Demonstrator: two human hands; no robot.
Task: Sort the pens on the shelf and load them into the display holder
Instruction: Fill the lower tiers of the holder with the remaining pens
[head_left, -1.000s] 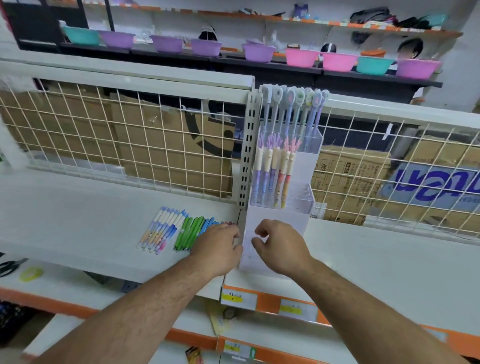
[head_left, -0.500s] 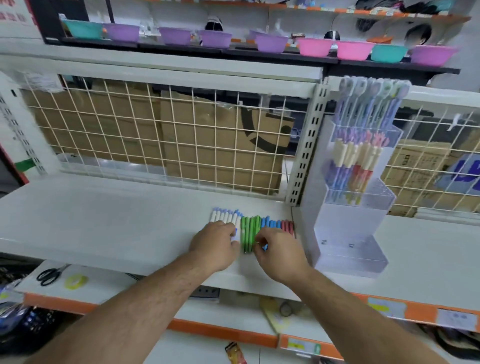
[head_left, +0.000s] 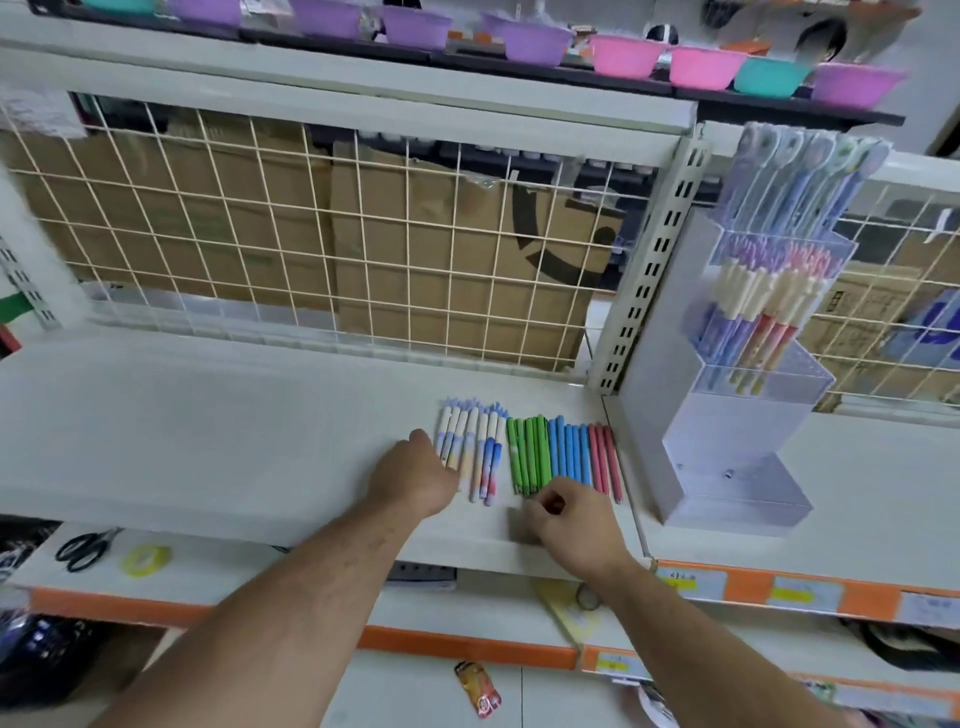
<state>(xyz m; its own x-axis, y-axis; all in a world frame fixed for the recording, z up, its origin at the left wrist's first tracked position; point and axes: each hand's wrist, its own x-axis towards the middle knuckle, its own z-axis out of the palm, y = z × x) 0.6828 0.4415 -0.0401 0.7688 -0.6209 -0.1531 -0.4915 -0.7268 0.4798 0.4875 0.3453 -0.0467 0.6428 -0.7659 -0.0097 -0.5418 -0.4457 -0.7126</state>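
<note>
Several pens lie side by side on the white shelf (head_left: 208, 415), sorted by colour: white-and-blue patterned pens (head_left: 475, 441), green pens (head_left: 529, 452), blue pens (head_left: 569, 449) and red pens (head_left: 605, 457). My left hand (head_left: 415, 478) rests on the lower ends of the leftmost patterned pens. My right hand (head_left: 569, 519) has its fingers curled, and thumb and forefinger pinch the lower tips of the green pens. The clear tiered display holder (head_left: 727, 431) stands to the right of the pens. Its two upper tiers hold upright pens and its lower tiers show none.
A wire grid (head_left: 311, 234) with cardboard boxes behind it backs the shelf. A slotted upright post (head_left: 649, 260) stands between pens and holder. Scissors (head_left: 85, 548) and a yellow tape roll (head_left: 147, 560) lie on the lower shelf. Coloured bowls (head_left: 623, 54) line the top shelf.
Both hands left the holder's base and moved left to the pens. Since half a second ago they have drawn back to the pens' lower ends, uncovering more of the row.
</note>
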